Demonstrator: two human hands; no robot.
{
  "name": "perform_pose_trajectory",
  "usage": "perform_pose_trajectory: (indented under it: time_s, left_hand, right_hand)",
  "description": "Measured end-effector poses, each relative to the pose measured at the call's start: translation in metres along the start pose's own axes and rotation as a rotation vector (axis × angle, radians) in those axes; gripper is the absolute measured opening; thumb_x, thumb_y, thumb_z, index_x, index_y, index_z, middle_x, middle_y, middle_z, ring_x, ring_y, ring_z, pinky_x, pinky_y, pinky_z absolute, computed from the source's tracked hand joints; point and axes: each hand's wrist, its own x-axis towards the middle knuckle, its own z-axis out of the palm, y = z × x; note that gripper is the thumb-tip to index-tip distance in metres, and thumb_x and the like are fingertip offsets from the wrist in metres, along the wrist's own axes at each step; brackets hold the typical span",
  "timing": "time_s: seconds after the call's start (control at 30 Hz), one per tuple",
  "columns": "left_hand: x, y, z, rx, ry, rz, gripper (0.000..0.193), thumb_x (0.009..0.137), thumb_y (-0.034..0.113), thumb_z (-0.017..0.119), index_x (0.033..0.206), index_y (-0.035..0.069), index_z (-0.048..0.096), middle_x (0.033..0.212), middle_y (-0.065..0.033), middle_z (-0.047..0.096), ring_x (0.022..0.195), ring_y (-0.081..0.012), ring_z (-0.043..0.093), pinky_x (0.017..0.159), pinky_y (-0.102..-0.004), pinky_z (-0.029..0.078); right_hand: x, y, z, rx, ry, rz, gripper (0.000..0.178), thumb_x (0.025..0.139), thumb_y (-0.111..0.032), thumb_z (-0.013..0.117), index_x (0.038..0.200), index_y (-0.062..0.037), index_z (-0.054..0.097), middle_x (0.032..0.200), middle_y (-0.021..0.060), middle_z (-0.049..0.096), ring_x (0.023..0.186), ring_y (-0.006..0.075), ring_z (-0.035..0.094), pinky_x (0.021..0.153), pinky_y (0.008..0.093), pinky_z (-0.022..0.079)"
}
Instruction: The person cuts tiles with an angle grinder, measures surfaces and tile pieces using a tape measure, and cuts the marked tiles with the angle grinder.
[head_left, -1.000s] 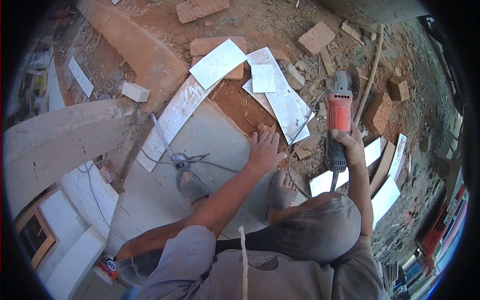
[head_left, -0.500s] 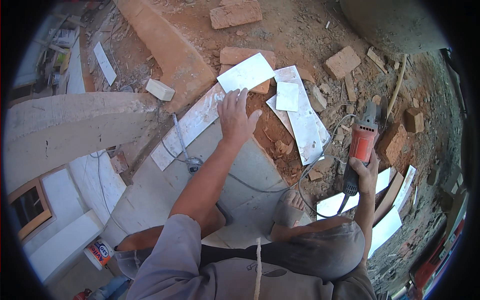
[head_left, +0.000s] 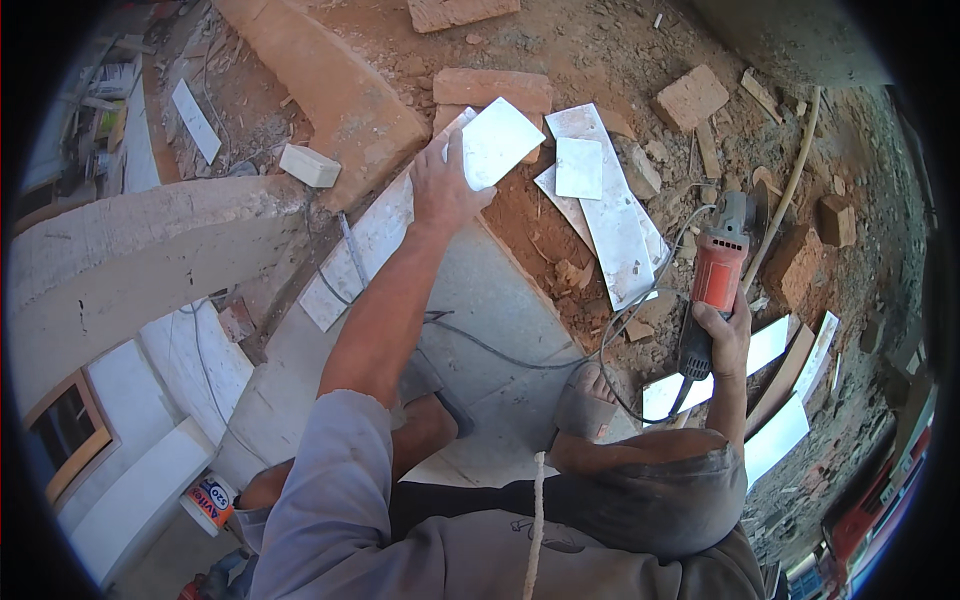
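Observation:
My right hand (head_left: 727, 335) is wrapped round the dark handle of a red and black angle grinder (head_left: 718, 275). The grinder's head and disc point away from me, and its cord trails from the rear. At the centre, my left hand (head_left: 443, 190) grips the left edge of a cut white tile piece (head_left: 502, 142), thumb at the near corner. Beneath that hand lies a long, dusty white tile strip (head_left: 335, 295). A small square tile (head_left: 579, 168) rests on another long tile (head_left: 625, 240) to the right.
A grey cord (head_left: 500, 355) loops across the concrete slab (head_left: 480, 300) near my feet. Bricks (head_left: 690, 97) and rubble lie on the reddish ground. More tile offcuts (head_left: 765, 345) are at the right. A pale block (head_left: 310, 166) sits by the low wall (head_left: 160, 225) on the left.
My left hand has moved slightly left and closed on the tile piece's edge, and the tile has turned. The grinder stays in my right hand in much the same place.

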Motion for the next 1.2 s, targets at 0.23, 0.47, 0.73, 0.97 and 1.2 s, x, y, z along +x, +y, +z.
perform_pose_trajectory:
  time_s: [0.23,0.47,0.73,0.97,1.2]
  left_hand:
    - [-0.118,0.023,0.018,-0.241,0.070,0.007,0.101,0.061,0.027,0.087,0.142,0.001,0.033,0.130,-0.0246,0.042,0.120,-0.0425,0.040,0.107,-0.0510,0.033]
    - [-0.160,0.035,0.040,-0.289,0.046,-0.072,0.099,0.060,0.023,0.087,0.142,0.001,0.036,0.132,-0.0234,0.042,0.122,-0.0408,0.040,0.108,-0.0497,0.032]
    - [-0.162,0.028,0.038,-0.260,0.027,-0.053,0.104,0.061,0.034,0.088,0.144,0.002,0.034,0.141,-0.0201,0.040,0.136,-0.0374,0.034,0.116,-0.0522,0.022]
    - [-0.159,0.036,0.027,-0.074,-0.033,-0.077,0.104,0.064,0.036,0.086,0.144,-0.001,0.032,0.143,-0.0218,0.040,0.137,-0.0393,0.033,0.116,-0.0564,0.020]
    - [-0.177,0.016,0.035,-0.137,-0.017,-0.038,0.096,0.065,0.028,0.084,0.142,-0.003,0.034,0.139,-0.0225,0.042,0.131,-0.0393,0.040,0.114,-0.0522,0.028]
  right_hand:
    - [0.000,0.001,0.016,0.042,0.004,-0.033,0.066,0.070,-0.032,0.076,0.123,0.0004,0.054,0.099,0.0072,0.061,0.085,0.0165,0.058,0.079,0.0313,0.047]
    - [0.000,-0.007,0.032,0.021,-0.042,-0.034,0.063,0.070,-0.031,0.076,0.121,0.0005,0.055,0.102,0.0079,0.062,0.089,0.0173,0.059,0.083,0.0315,0.047]
    - [-0.011,-0.025,0.044,-0.006,-0.086,-0.094,0.063,0.071,-0.029,0.076,0.122,0.0011,0.054,0.102,0.0084,0.062,0.090,0.0171,0.059,0.083,0.0317,0.047]
    - [-0.016,-0.025,0.053,-0.013,-0.127,-0.095,0.062,0.070,-0.028,0.076,0.121,0.0013,0.055,0.100,0.0089,0.062,0.087,0.0167,0.059,0.080,0.0315,0.048]
    - [-0.021,-0.019,0.056,-0.051,-0.122,-0.118,0.059,0.070,-0.028,0.075,0.118,0.0006,0.057,0.099,0.0090,0.064,0.085,0.0170,0.060,0.080,0.0310,0.048]
